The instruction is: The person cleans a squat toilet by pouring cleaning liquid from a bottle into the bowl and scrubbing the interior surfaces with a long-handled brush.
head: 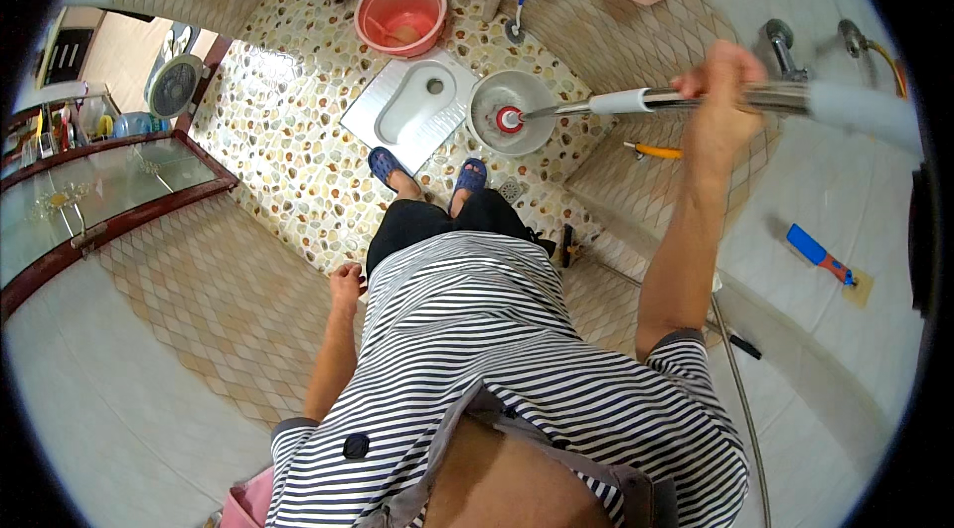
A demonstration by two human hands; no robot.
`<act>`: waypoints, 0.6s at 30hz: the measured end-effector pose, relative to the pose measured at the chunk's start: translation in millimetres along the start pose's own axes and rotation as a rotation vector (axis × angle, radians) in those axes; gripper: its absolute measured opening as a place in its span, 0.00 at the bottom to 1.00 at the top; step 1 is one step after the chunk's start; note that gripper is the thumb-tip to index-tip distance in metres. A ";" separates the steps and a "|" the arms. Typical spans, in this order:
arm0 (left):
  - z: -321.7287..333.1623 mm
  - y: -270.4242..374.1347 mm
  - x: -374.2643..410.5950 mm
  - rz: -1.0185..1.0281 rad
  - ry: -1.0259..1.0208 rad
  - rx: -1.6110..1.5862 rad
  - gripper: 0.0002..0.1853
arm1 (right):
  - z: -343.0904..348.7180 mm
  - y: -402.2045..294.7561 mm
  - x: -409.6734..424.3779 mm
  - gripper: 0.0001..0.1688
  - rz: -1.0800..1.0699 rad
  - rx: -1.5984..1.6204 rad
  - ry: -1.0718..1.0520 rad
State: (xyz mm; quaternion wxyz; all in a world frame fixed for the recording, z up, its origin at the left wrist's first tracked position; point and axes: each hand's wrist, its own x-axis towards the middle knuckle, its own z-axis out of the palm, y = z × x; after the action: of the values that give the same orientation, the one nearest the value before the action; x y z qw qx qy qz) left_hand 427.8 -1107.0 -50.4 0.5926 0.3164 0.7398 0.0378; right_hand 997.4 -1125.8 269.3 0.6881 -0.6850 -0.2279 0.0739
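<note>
My right hand (723,99) is closed around the metal pole of a mop (663,99), which has white sleeves. The pole slants down into a round pale basin (533,85) on the floor. At the pole's lower end, a red and white mop head fitting (510,119) sits inside this basin, above greyish contents that I cannot make out clearly. My left hand (346,282) hangs beside my hip with its fingers curled. Nothing shows in it, but its palm is hidden. My feet stand in blue slippers (469,181) close to the basin.
Ahead lie a white squat toilet (417,107) and a pink basin (401,14). A toilet brush (516,12) stands by the wall. Wall taps (782,47) and a hanging blue brush (818,252) are on the right. A glass-paned door (127,178) stands left.
</note>
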 end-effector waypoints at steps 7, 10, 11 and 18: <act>12.0 38.8 8.4 0.090 -0.020 0.015 0.10 | -19.6 49.9 -0.9 0.15 0.061 0.035 -0.172; 10.2 41.7 1.3 0.126 0.019 0.018 0.11 | -10.1 34.6 8.9 0.12 0.144 -0.208 0.055; 17.4 54.7 -1.8 0.154 0.026 -0.007 0.10 | -2.2 0.5 8.6 0.12 0.022 -0.149 0.076; 11.4 49.2 4.6 0.112 0.040 -0.001 0.08 | -2.0 62.5 -13.3 0.15 0.068 -0.167 0.112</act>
State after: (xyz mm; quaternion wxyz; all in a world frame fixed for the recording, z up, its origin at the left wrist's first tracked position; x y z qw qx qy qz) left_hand 458.4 -1069.1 -36.4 0.5747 0.3563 0.7326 0.0778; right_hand 999.6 -1129.9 205.5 0.6375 -0.7502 -0.1711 0.0396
